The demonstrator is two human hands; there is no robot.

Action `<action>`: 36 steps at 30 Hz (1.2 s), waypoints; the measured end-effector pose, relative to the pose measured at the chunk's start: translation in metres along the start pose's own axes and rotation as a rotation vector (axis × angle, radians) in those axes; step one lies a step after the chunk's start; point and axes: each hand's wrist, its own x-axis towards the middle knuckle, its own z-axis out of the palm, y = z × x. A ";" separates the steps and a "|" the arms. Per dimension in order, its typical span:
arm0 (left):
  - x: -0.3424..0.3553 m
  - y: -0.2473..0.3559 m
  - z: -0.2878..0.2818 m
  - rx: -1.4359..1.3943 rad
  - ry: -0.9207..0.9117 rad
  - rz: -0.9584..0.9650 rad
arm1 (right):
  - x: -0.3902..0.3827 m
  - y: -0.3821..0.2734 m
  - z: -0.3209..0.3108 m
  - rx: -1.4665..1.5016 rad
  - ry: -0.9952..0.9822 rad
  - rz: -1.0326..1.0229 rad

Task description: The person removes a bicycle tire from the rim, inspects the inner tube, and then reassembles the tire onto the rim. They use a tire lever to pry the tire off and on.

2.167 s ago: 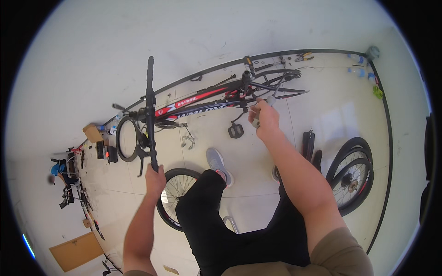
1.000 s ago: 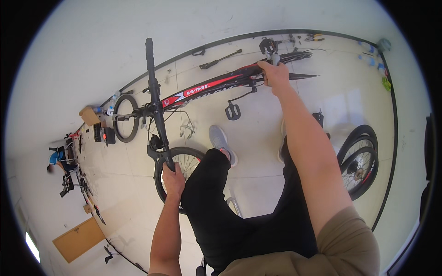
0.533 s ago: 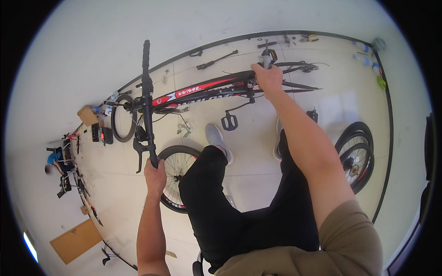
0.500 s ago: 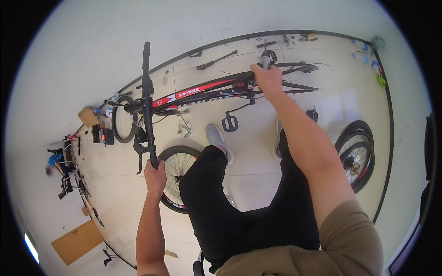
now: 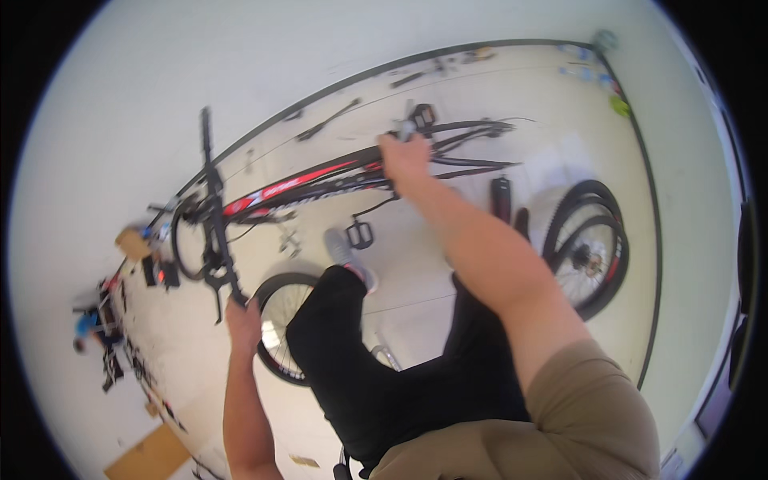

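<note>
A black and red bicycle frame (image 5: 300, 180) stretches across the view, with no wheel at its rear end. My left hand (image 5: 243, 322) is closed round the near grip of its black handlebar (image 5: 214, 200), just past the brake lever (image 5: 218, 300). My right hand (image 5: 406, 162) grips the frame by the top of the seat tube, and its fingers are partly hidden. A small grey part shows beside those fingers, too blurred to name. One pedal (image 5: 361, 234) points toward me; the other pedal (image 5: 424, 118) lies beyond my right hand.
A wheel (image 5: 268, 354) lies by my left knee, and more wheels (image 5: 550, 240) lie at the right. Tools (image 5: 412, 78) line the far wall. A cardboard box (image 5: 132, 243) and a person in blue (image 5: 86, 325) are at the left. A black oblong thing (image 5: 501, 200) lies right of my forearm.
The whole view has shifted and turned, so the bicycle and floor things appear farther left. Both hands keep their hold. The black oblong thing now shows more fully.
</note>
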 end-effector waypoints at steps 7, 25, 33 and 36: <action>0.003 0.004 -0.004 -0.032 -0.045 -0.128 | -0.007 -0.006 -0.002 0.167 -0.024 -0.004; -0.007 0.019 -0.006 -0.015 -0.053 -0.184 | -0.027 -0.028 0.007 0.583 -0.109 0.284; -0.004 0.015 -0.006 0.017 -0.025 -0.162 | -0.034 -0.035 -0.004 0.646 -0.175 0.328; -0.001 0.011 -0.006 0.022 -0.017 -0.149 | -0.035 -0.038 -0.007 0.648 -0.195 0.347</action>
